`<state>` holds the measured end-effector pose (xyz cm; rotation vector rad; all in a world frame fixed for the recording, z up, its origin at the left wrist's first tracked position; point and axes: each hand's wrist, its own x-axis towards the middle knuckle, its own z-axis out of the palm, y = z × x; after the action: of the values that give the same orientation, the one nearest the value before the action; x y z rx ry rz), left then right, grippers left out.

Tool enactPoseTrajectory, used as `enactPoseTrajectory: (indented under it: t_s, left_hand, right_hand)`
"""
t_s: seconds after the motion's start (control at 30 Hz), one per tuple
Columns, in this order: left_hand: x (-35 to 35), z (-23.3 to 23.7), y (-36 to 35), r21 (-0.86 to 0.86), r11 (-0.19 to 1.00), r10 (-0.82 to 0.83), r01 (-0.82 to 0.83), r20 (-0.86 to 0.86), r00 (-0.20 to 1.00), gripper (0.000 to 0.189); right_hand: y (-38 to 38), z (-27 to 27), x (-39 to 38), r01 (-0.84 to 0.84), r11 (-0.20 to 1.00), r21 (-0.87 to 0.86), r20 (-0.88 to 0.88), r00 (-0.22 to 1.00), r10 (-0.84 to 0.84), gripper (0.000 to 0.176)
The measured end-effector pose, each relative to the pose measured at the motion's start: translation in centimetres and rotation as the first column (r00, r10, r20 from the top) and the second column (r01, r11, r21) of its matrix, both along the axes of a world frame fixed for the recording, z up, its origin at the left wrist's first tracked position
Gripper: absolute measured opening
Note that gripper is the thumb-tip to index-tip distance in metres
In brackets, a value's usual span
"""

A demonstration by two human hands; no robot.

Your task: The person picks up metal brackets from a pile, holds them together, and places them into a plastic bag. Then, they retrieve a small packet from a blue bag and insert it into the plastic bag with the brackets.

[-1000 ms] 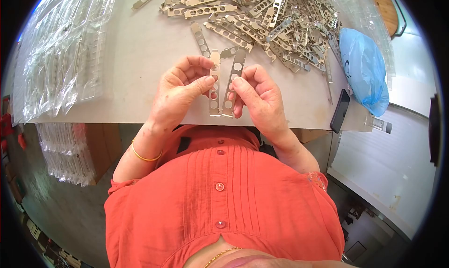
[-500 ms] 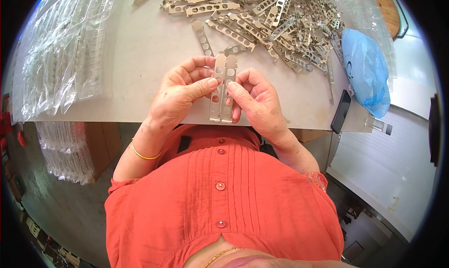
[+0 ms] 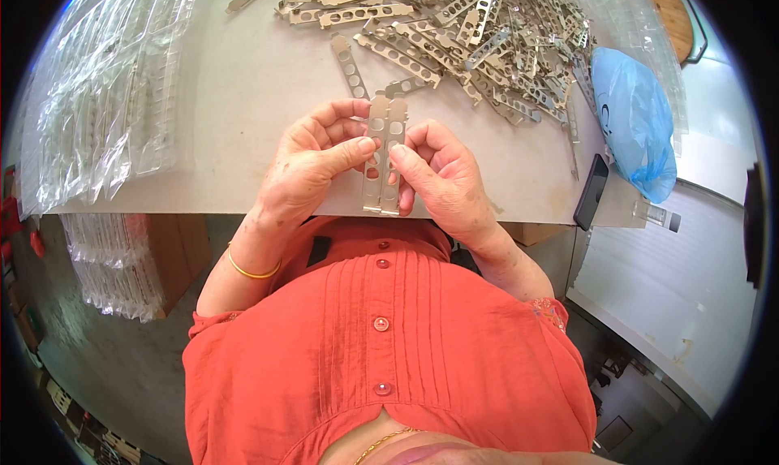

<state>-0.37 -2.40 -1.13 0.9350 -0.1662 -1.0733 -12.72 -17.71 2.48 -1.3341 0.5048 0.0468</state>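
Observation:
Two flat metal brackets with round holes stand side by side between my hands, near the table's front edge. My left hand (image 3: 312, 158) pinches the left metal bracket (image 3: 377, 124) between thumb and fingers. Fingers and thumb of my right hand (image 3: 438, 169) are closed on the right metal bracket (image 3: 396, 128). The two brackets touch or overlap along their long edges. Just beyond them lie a loose bracket (image 3: 349, 66) and a large heap of similar brackets (image 3: 487, 43).
Clear plastic trays in film (image 3: 105, 100) lie at the left of the table (image 3: 219, 157), with more packed trays (image 3: 114, 262) below. At the right are a blue plastic bag (image 3: 635, 120), a black phone (image 3: 591, 192) and a small clear bottle (image 3: 659, 217).
The right bracket has shifted slightly left, closer against the left one, and my right hand has moved a little left with it.

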Motion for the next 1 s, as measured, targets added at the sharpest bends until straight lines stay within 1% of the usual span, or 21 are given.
enactPoseTrajectory:
  t_s: [0.13, 0.2, 0.23, 0.3, 0.37, 0.47, 0.5, 0.53, 0.57, 0.6, 0.63, 0.67, 0.73, 0.77, 0.83, 1.0]
  left_hand:
    - [0.0, 0.2, 0.0, 0.03, 1.0, 0.003, -0.003, -0.026, 1.0, 0.035]
    - [0.2, -0.2, 0.2, 0.002, 1.0, -0.022, 0.022, -0.067, 0.998, 0.023]
    - [0.3, -0.3, 0.2, -0.002, 1.0, -0.028, 0.027, -0.067, 0.997, 0.023]
    - [0.6, -0.5, 0.4, -0.01, 1.0, -0.018, 0.017, -0.055, 0.998, 0.013]
    - [0.7, -0.3, 0.4, -0.025, 1.0, -0.013, 0.011, -0.056, 0.998, 0.01]
    - [0.9, 0.0, 0.4, -0.033, 0.999, -0.013, 0.012, -0.043, 0.999, 0.009]
    - [0.9, 0.1, 0.3, -0.023, 1.0, -0.02, 0.02, -0.031, 0.999, 0.009]
    - [0.8, 0.0, 0.3, -0.027, 0.999, -0.023, 0.022, -0.03, 0.999, 0.009]
    - [0.7, 0.0, 0.3, -0.007, 1.0, -0.023, 0.023, -0.023, 0.999, 0.01]
    - [0.6, 0.0, 0.2, 0.011, 1.0, -0.023, 0.023, -0.017, 1.0, 0.012]
    - [0.5, 0.1, 0.2, 0.006, 1.0, -0.025, 0.025, -0.017, 1.0, 0.012]
    - [0.4, 0.3, 0.1, 0.011, 1.0, -0.026, 0.026, 0.0, 1.0, 0.013]
    - [0.4, 0.5, 0.1, 0.016, 1.0, -0.027, 0.026, 0.016, 1.0, 0.014]
    - [0.4, 0.5, 0.1, 0.035, 0.999, -0.027, 0.026, 0.027, 0.999, 0.015]
    - [0.4, 0.5, 0.1, 0.055, 0.998, -0.026, 0.024, 0.039, 0.999, 0.016]
    - [0.3, 0.3, 0.0, 0.079, 0.997, -0.005, -0.001, 0.077, 0.997, 0.017]
  right_hand:
    - [0.1, 0.2, 0.0, -0.002, 1.0, -0.001, -0.014, 1.0, 0.002, 0.011]
    - [0.0, 0.2, 0.0, 0.001, 1.0, 0.007, -0.007, 1.0, -0.001, 0.011]
    - [0.0, 0.1, 0.0, 0.003, 1.0, 0.016, -0.002, 1.0, -0.003, 0.011]
    - [-0.4, 0.1, -0.1, 0.009, 1.0, -0.012, 0.006, 1.0, -0.009, 0.011]
    - [-0.7, -0.2, -0.1, 0.01, 0.999, -0.036, 0.015, 1.0, -0.009, 0.011]
    - [-1.4, -0.7, -0.1, 0.051, 0.999, -0.017, 0.022, 0.998, -0.05, 0.011]
    - [-1.7, -0.9, -0.2, 0.072, 0.977, 0.202, 0.04, 0.996, -0.082, 0.011]
    - [-2.0, -1.0, -0.2, 0.085, 0.907, 0.412, 0.05, 0.992, -0.116, 0.011]
    - [-2.2, -1.1, -0.2, 0.087, 0.909, 0.408, 0.052, 0.992, -0.119, 0.011]
    - [-2.5, -1.2, -0.2, 0.069, 0.797, 0.599, 0.042, 0.992, -0.118, 0.014]
    - [-2.7, -1.3, -0.2, 0.05, 0.646, 0.762, 0.033, 0.993, -0.115, 0.018]
    - [-2.9, -1.8, -0.3, 0.051, 0.649, 0.759, 0.033, 0.993, -0.116, 0.018]
    - [-3.0, -3.1, -0.5, -0.069, 0.379, 0.923, 0.133, 0.98, -0.146, 0.023]
    - [-3.0, -3.2, -0.5, -0.069, 0.379, 0.923, 0.133, 0.98, -0.146, 0.023]
    - [-3.2, -3.3, -0.5, -0.147, 0.312, 0.938, 0.192, 0.974, -0.118, 0.027]
    - [-3.3, -3.2, -0.4, -0.178, 0.315, 0.932, 0.217, 0.972, -0.092, 0.027]
